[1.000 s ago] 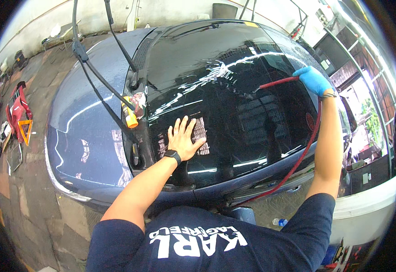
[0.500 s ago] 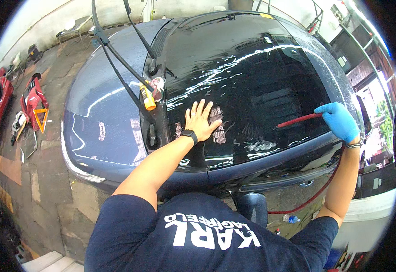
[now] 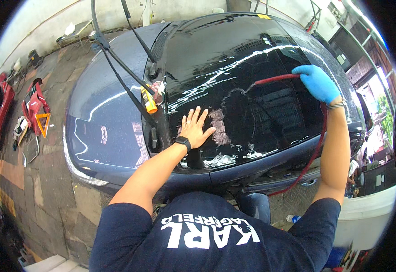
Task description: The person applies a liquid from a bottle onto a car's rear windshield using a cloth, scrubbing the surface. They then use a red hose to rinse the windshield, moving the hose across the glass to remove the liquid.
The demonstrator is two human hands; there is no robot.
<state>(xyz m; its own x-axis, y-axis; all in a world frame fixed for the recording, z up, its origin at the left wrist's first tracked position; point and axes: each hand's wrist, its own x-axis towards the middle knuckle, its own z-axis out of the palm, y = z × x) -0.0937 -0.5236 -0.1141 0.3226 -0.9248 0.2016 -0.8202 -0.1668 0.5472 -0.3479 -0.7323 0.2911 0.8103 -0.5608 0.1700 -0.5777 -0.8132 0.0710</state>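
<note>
My left hand (image 3: pixel 195 128), bare with a dark watch on the wrist, lies with fingers spread on the wet windshield (image 3: pixel 275 120) of a dark blue car. In a blue glove, my right hand (image 3: pixel 318 84) is closed around a red hose (image 3: pixel 276 79) above the glass. A thin stream of water leaves the hose's end and runs down the windshield. White foam (image 3: pixel 220 160) sits along the glass's near edge. Left of my left hand, a yellow bottle (image 3: pixel 149 101) rests at the base of the windshield beside a crumpled cloth (image 3: pixel 158 94).
Raised wiper arms (image 3: pixel 127 84) stand up from the hood side. The hood (image 3: pixel 93 122) spreads to the left and a side mirror (image 3: pixel 254 206) juts out near me. Red car parts (image 3: pixel 35 102) and an orange triangle (image 3: pixel 43 123) lie on the left floor. A white container (image 3: pixel 368 213) stands at right.
My right hand has moved left and farther away with the hose, and water now streams onto the glass. My left hand has slid slightly nearer to me. Foam has gathered at the near edge.
</note>
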